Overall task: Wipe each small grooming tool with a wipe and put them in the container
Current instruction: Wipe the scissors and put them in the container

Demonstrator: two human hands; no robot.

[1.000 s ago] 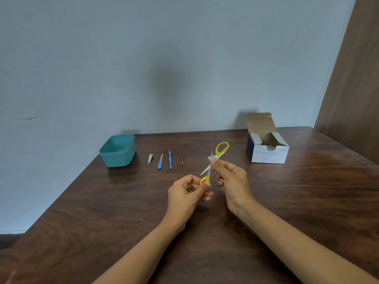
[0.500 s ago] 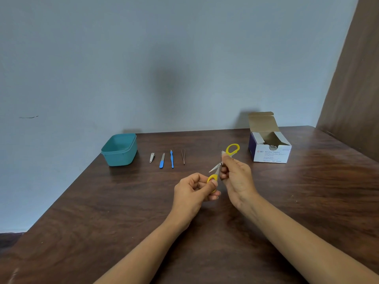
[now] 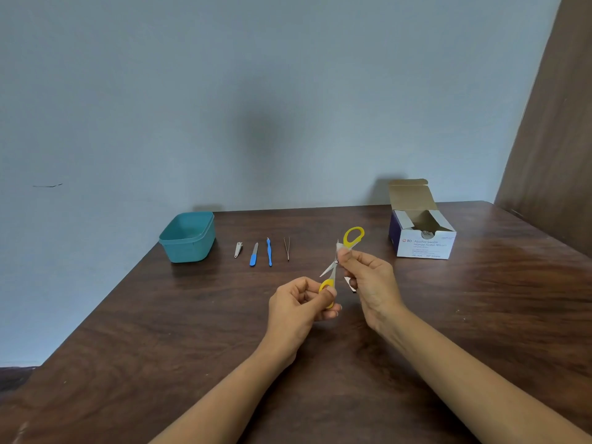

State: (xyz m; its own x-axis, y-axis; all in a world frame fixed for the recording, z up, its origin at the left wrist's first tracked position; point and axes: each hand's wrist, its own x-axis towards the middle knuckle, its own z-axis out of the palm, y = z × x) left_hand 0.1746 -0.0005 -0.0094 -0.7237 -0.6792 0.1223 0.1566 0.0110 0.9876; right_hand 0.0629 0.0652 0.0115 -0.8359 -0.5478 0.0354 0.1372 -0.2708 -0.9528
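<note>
My right hand (image 3: 368,277): closed in a pinch, thumb and forefinger pressing a small white wipe (image 3: 339,249) against the scissors (image 3: 334,267) near the pivot. A scrap of white hangs below the palm; wipe or wrapper, I cannot tell which.

My left hand (image 3: 301,302): curled shut around the lower yellow loop, holding the scissors clear of the worktop (image 3: 160,331). The blades stand apart, the second yellow loop free above my right fingers.

Scissors, handling: light, rigid, thin steel with pointed tips. Best held by the plastic loops, which give a sure purchase; the metal is likely slick once damp, so the wipe should run along the flat of each blade, away from the edge.

Row on the worktop, beyond my hands, apart from one another: tweezers (image 3: 287,248), blue-handled pick (image 3: 269,251), nail file (image 3: 253,254) with blue grip, nail clipper (image 3: 237,249). All small, stiff and light; each best taken at mid-length or by its handle.

Container (image 3: 189,237): teal tub, open, at the left end of the row, nothing visible inside.

Box of alcohol swabs (image 3: 423,235): far right, lid flap up.

Status: first tool under the wipe, four not yet started, by my judgement.
</note>
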